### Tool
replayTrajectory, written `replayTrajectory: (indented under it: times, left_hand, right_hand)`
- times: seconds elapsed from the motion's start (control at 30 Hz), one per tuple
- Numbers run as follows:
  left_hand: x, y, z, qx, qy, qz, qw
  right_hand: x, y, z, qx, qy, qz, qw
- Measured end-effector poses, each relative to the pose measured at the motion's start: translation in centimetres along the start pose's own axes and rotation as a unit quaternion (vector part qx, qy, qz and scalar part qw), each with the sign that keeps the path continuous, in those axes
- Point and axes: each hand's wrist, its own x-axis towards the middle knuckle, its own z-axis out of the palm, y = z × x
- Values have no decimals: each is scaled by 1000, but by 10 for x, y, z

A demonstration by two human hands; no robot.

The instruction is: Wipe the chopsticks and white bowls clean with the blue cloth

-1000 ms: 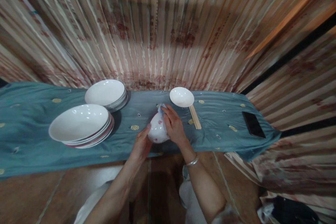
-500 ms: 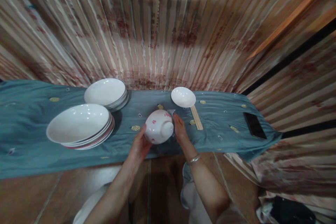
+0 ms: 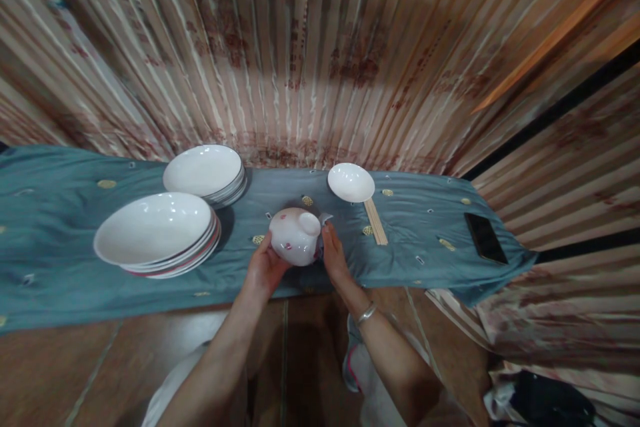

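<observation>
A white bowl (image 3: 294, 240) with small red marks is held tilted over the front of the table, its foot ring up and its outside facing me. My left hand (image 3: 265, 268) grips its left side, fingers partly hidden beneath. Against the right side of the bowl, my right hand (image 3: 334, 255) is closed on a cloth (image 3: 325, 217), whose pale tip shows above the fingers. Most of that cloth is hidden by the hand. A silver bracelet (image 3: 367, 312) circles the right wrist.
Stacked large white bowls (image 3: 155, 230) stand at the left, with another stack of white dishes (image 3: 204, 172) behind. A small white bowl (image 3: 351, 183) touches or overlaps several chopsticks (image 3: 376, 221). A black phone (image 3: 485, 237) lies right on the teal tablecloth (image 3: 410, 227). Curtains (image 3: 310, 67) hang behind.
The held bowl has turned, so its foot ring now points up instead of to the lower right. My right hand has shifted slightly left along with it.
</observation>
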Motion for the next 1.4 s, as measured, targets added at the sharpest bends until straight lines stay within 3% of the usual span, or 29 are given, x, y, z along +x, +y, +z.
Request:
replayTrajectory:
  times: [0.17, 0.43, 0.9, 1.2, 1.4]
  left_hand:
    - [-2, 3, 8, -47, 3, -1, 999]
    - [-7, 3, 15, -69, -5, 9, 998]
    - [-9, -1, 21, -66, -6, 49, 997]
    - [-24, 1, 29, -46, 4, 42, 998]
    - [-26, 1, 29, -29, 19, 41, 999]
  right_hand:
    - [-20, -5, 3, -60, -12, -25, 998]
    - [-51, -8, 7, -173, -50, -146, 973]
    - [-62, -19, 8, -334, -57, -363, 868]
    - [-65, -24, 10, -374, -97, -448, 806]
    - [-62, -31, 12, -384, -103, -467, 790]
